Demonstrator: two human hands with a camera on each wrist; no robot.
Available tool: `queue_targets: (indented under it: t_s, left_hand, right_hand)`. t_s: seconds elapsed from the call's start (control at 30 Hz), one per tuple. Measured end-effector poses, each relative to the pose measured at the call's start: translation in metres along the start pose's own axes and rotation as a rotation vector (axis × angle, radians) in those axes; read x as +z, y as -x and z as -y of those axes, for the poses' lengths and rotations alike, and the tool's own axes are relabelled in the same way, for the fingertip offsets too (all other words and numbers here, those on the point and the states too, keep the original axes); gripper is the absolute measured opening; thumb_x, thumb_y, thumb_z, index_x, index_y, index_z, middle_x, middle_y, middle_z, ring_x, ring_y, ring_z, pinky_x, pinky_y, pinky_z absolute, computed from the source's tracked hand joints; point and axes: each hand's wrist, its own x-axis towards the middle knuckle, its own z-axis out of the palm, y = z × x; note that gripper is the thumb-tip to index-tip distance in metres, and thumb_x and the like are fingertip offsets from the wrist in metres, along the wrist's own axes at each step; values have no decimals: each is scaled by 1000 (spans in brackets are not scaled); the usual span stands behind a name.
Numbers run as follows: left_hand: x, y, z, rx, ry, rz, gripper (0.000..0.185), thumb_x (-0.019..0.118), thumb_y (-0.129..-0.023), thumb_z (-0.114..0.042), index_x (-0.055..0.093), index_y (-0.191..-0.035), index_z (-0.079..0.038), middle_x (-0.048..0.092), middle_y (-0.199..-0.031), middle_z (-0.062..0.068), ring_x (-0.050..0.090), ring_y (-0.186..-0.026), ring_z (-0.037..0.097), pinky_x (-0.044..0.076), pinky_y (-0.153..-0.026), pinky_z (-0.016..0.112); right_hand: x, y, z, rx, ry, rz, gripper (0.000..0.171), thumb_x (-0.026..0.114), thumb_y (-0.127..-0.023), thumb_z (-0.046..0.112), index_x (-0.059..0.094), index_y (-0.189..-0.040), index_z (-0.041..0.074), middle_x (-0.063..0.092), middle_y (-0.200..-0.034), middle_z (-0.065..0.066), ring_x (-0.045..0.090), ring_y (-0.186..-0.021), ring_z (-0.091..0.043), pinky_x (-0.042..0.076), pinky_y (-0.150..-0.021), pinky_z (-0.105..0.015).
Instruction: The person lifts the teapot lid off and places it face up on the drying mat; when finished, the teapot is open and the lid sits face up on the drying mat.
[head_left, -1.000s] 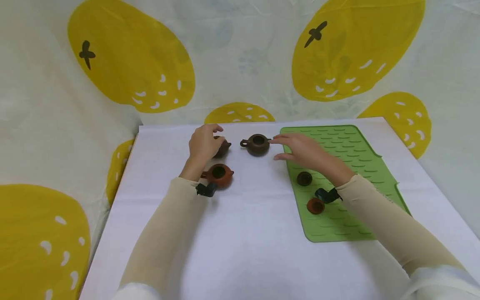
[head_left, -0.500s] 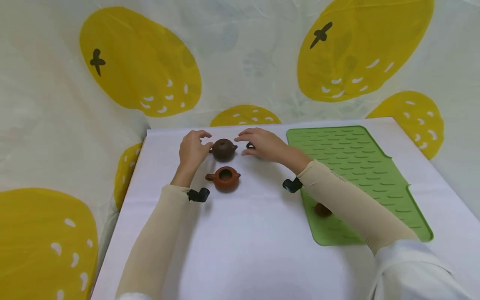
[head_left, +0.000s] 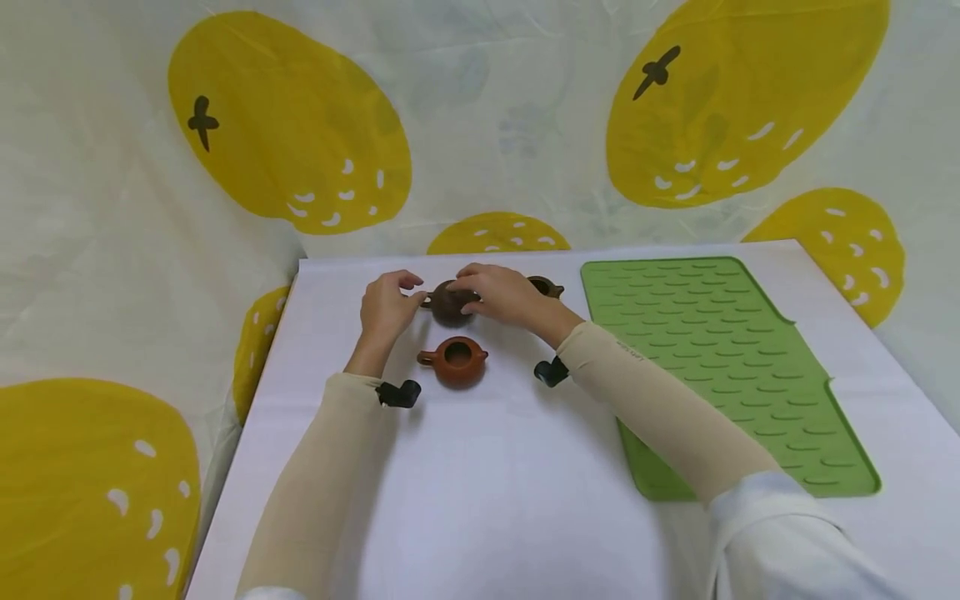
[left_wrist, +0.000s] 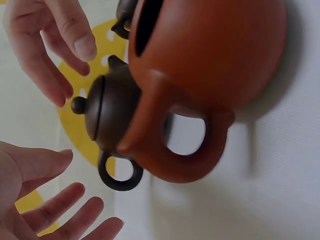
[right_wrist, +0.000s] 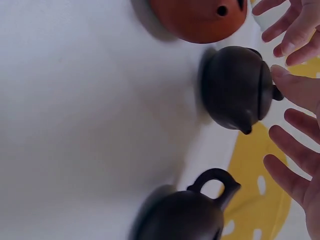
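Both hands frame a dark brown lidded teapot point(head_left: 447, 312) near the back of the table: we see the right hand point(head_left: 501, 293) on its spout side, the left hand point(head_left: 386, 308) on its handle side. Each is free of any grasp, with loosely bent fingers spread apart; we cannot tell whether the right thumb touches the lid point(right_wrist: 265, 92), since it appears right beside the knob point(right_wrist: 278, 93). The teapot's long axis runs crosswise between the hands, its handle point(left_wrist: 121, 186) toward the left thumb and its spout point(right_wrist: 245, 124) toward the right palm. We judge the right hand nearer to the lid and the left nearer to the handle, the relation on which a hold depends. In front of the pair stands an orange-red lidless teapot point(head_left: 461, 373), its handle also to the left; it limits the near side. Beyond the right hand, and partly hidden by it, stands a dark lidless teapot point(head_left: 544, 287). The back edge of the white tablecloth point(head_left: 480, 492) lies close behind, before a lemon-print curtain point(head_left: 300, 125). Farther right we note a green ridged mat point(head_left: 720, 333), partly under the right forearm. The widest room for moving lies toward the person.
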Motion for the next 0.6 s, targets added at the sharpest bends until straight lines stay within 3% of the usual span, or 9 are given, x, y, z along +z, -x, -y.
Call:
queue_targets:
  t_s: [0.37, 0.6]
  left_hand:
    - [13, -5, 12, -46, 15, 11, 25, 71, -94, -29, 76, -115, -17, 76, -115, 7, 69, -106, 33, 53, -84, 47]
    - [20, -9, 13, -47, 35, -5, 22, 72, -93, -28, 77, -111, -16, 77, -110, 9, 69, -104, 33, 52, -86, 47]
  right_hand:
    - [21, -4, -3, 6, 38, 11, 51, 71, -97, 33, 58, -145, 24, 54, -152, -8, 54, -137, -31, 47, -114, -46]
    - [29, -2, 0, 12, 80, -64, 50, 69, -98, 32, 58, -145, 23, 54, -152, -8, 53, -137, -30, 46, -114, -45]
